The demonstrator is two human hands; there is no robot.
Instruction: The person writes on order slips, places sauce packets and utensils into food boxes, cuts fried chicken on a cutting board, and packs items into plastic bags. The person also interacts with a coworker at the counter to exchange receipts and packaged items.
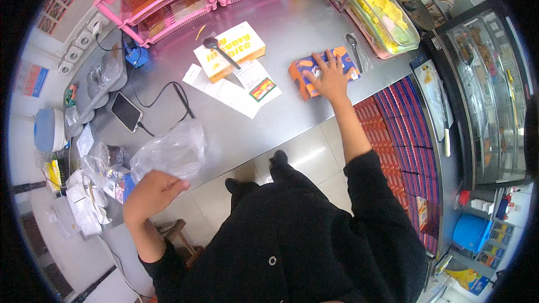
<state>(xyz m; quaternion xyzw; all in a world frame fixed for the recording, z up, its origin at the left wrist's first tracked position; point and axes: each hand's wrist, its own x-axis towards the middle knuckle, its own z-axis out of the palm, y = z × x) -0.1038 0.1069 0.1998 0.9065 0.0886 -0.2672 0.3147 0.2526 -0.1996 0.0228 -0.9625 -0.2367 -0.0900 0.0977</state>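
Note:
My right hand (332, 78) rests with spread fingers on an orange and purple cardboard box (300, 76) near the steel table's front edge. To the box's right lies a black plastic spoon (357, 55) in a clear wrapper. My left hand (153, 195) is at a clear plastic bag (172, 151); its fingers are bent, and whether they pinch the bag is hard to tell. Between the hands and further back, a white and yellow food box (252, 42) carries another black spoon (223, 53). Printed paper slips (227, 92) lie against that box's front.
A phone (127, 111) with a charging cable (149, 104) lies at the left. Pink plastic racks (168, 21) stand at the back, a lidded clear container (389, 21) at the back right. A glass display case (484, 92) and a knife (446, 134) are at the right.

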